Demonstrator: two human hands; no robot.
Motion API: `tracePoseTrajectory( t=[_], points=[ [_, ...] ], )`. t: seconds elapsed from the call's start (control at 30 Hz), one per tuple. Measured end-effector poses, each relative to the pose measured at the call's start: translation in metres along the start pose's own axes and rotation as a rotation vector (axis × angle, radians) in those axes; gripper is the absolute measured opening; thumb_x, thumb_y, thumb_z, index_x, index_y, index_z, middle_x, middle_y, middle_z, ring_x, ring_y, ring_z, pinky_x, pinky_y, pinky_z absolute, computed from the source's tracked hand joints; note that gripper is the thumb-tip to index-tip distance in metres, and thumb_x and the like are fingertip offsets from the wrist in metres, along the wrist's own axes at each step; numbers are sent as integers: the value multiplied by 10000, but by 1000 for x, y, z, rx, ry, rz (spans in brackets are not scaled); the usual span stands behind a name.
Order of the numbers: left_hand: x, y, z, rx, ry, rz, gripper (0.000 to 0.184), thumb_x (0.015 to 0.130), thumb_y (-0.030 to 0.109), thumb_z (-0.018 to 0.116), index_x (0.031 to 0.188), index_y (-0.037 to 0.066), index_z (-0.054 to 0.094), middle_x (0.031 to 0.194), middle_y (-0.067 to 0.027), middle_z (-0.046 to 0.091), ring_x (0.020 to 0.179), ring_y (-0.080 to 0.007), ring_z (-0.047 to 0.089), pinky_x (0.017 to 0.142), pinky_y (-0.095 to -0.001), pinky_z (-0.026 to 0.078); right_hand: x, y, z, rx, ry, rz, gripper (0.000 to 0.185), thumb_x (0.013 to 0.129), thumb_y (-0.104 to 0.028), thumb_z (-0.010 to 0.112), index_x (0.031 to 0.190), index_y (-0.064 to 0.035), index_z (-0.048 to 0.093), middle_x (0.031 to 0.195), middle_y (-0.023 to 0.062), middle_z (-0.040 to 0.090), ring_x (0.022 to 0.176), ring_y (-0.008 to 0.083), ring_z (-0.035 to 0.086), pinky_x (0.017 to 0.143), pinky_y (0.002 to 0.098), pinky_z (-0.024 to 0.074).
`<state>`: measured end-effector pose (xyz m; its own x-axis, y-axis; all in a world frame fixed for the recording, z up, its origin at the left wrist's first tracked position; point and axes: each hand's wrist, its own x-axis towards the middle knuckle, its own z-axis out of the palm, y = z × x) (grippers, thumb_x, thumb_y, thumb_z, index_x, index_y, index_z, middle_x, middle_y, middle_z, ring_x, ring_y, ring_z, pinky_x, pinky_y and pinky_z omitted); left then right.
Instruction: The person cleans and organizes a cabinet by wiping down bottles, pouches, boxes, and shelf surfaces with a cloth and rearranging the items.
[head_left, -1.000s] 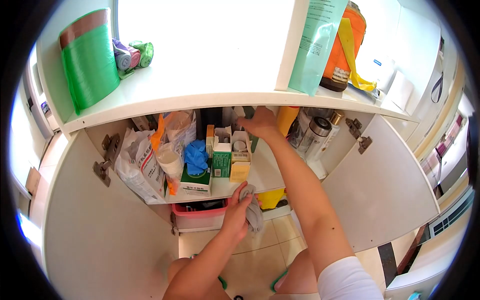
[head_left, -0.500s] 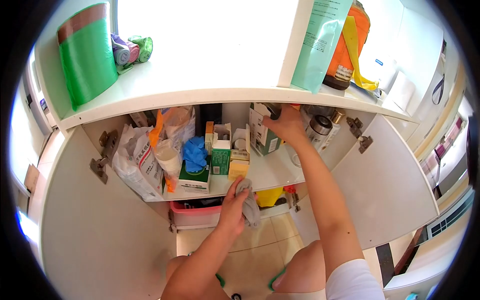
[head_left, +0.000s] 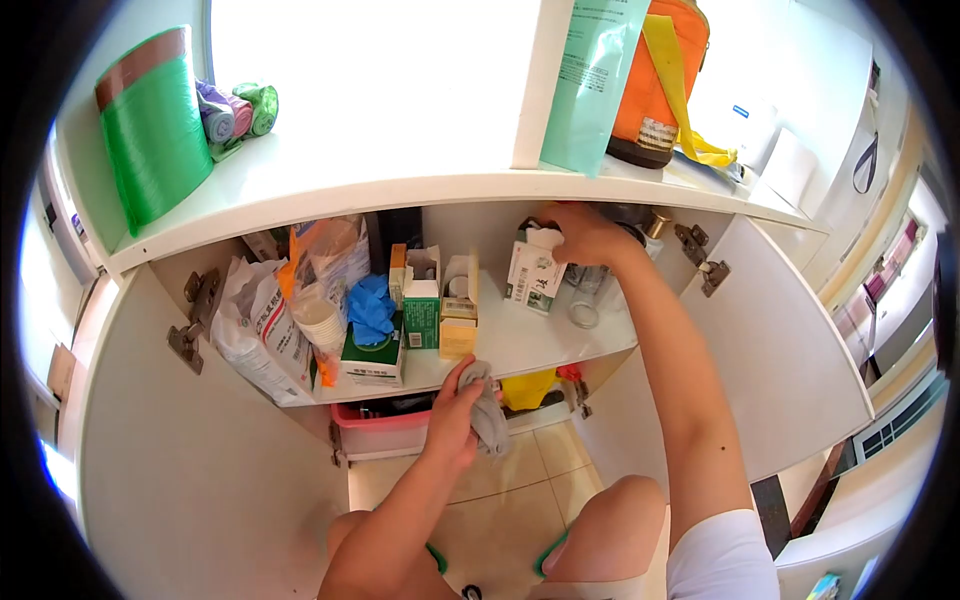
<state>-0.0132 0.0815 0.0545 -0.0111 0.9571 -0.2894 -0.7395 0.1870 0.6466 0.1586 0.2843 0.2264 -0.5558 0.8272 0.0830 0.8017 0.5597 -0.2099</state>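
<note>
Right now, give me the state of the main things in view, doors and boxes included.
Left white cabinet door: swung open.
Right white cabinet door: swung open.
Soft grey cloth: bunched in your left hand.
White-and-green cardboard box at your right hand: tilted, top open; grip unclear.
Tall green cardboard box: upright, top open.
Yellow cardboard box: upright, top open.
Blue rubbery bundle: crumpled.
Green plastic roll: upright.

A home, judging by the cupboard, paper cups and slippers.

Bright light, upper compartment blown out white, lower shelf dimmer, curved fisheye edges (corners black)
</note>
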Motion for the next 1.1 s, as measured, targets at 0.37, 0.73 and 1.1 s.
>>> tracePoseTrajectory(
  t=[0.37, 0.73, 1.1],
  points=[
    [-3, 2, -5, -26, -12, 17, 458, 933, 50, 509, 1378, 127, 433, 1203, -87, 541, 960, -221, 606, 808, -332, 514, -2, -15, 11, -261, -66, 70, 551, 666, -87, 752, 1188, -53, 579, 1114, 153, 632, 1062, 326, 589, 906, 388, 479],
    [-5, 3, -6, -2, -21, -12, 470, 932, 62, 513, 1388, 135, 424, 1177, -91, 557, 951, -224, 611, 781, -344, 523, 10, -14, 38, -199, 118, -149, 471, 747, -32, 652, 1209, -75, 571, 1114, 164, 628, 1035, 322, 601, 877, 416, 491],
    [-7, 7, -4, -13, -7, -7, 479, 931, 65, 518, 1392, 147, 414, 1162, -100, 567, 954, -226, 609, 799, -348, 517, 31, -12, 55, -471, 252, -126, 308, 877, -83, 469, 1158, -89, 594, 1039, 127, 653, 993, 290, 623, 800, 408, 523]
  ],
)
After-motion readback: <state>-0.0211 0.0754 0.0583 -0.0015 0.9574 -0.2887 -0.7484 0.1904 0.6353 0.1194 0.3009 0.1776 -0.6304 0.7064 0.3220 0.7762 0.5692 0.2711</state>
